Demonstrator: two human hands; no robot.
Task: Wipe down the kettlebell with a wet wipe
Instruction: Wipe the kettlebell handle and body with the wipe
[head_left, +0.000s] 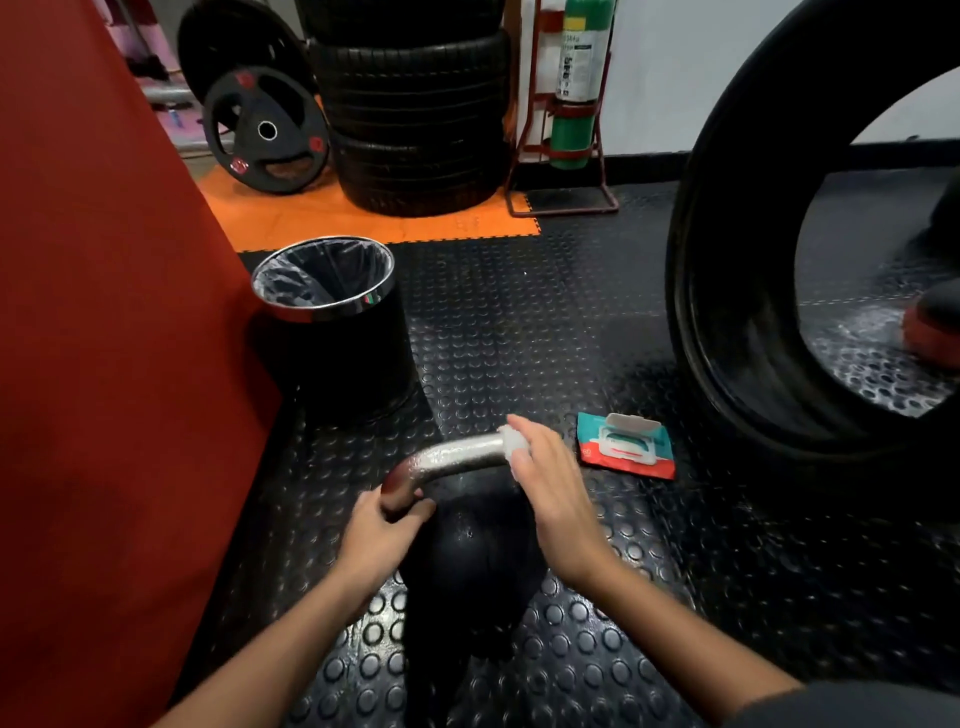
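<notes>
A black kettlebell (470, 561) with a shiny chrome handle (457, 454) stands on the studded rubber floor in front of me. My left hand (382, 530) grips the left bend of the handle. My right hand (545, 483) holds a white wet wipe (514, 444) wrapped around the right end of the handle, with the fingers curled over it. The wipes pack (626, 447), teal and red with its white lid flipped up, lies on the floor just right of my right hand.
A black bin (337, 332) with a chrome rim and a plastic liner stands behind the kettlebell to the left. A red padded wall (104, 338) fills the left side. A big tyre (753, 260) stands upright at right. Stacked tyres (415, 114), weight plates (265, 130) and a green cylinder (579, 83) line the back.
</notes>
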